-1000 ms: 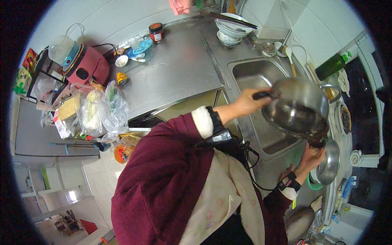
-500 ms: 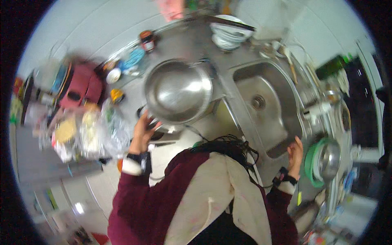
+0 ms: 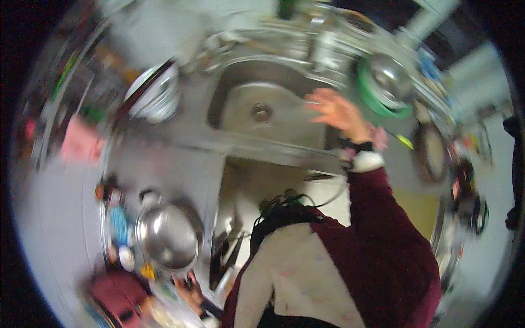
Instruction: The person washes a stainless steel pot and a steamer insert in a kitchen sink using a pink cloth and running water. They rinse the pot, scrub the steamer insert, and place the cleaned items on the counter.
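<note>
A shiny steel pot [image 3: 167, 235] with dark looped handles is on the counter at the lower left. My left hand [image 3: 188, 292] is at its near handle, fingers closed around it, though blur softens the detail. Over the right part of the steel sink [image 3: 219, 101] hangs my right hand [image 3: 336, 112], fingers spread, holding nothing. The sink's drain [image 3: 261, 112] shows in its bare bottom.
White bowls [image 3: 158, 95] are stacked left of the sink, a dark stick across them. A green basin [image 3: 377, 101] with a steel bowl [image 3: 389, 79] stands right. A red appliance [image 3: 117, 295] and food bags are lower left. The faucet [image 3: 317, 33] is behind the sink.
My view has turned to the right, so the pot and left hand now appear lower left. My right hand has moved from the sink's near right corner to over the sink, fingers spread.
</note>
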Motion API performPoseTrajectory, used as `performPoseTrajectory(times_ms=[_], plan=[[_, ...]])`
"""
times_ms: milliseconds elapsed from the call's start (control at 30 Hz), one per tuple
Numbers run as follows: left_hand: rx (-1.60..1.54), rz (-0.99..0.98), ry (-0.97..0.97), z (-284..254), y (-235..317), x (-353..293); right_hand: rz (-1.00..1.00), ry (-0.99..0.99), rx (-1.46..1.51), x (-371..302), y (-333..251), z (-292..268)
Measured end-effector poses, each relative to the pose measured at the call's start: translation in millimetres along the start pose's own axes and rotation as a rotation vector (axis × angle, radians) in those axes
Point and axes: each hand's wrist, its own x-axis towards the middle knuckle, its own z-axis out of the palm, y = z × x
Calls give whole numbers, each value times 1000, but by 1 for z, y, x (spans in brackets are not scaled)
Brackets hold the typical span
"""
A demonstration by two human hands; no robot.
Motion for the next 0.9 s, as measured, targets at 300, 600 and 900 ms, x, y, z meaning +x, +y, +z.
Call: performPoseTrajectory(times_ms=[300,600,900], plan=[[795,433,294,1,96,102,424,1071,-1196,-45,85,20],[322,1408,-162,226,249,157,-143,1828,-650,-204,62,66],[364,1433,-1685,487,271,43,-778,2782,-115,-351,192,390]])
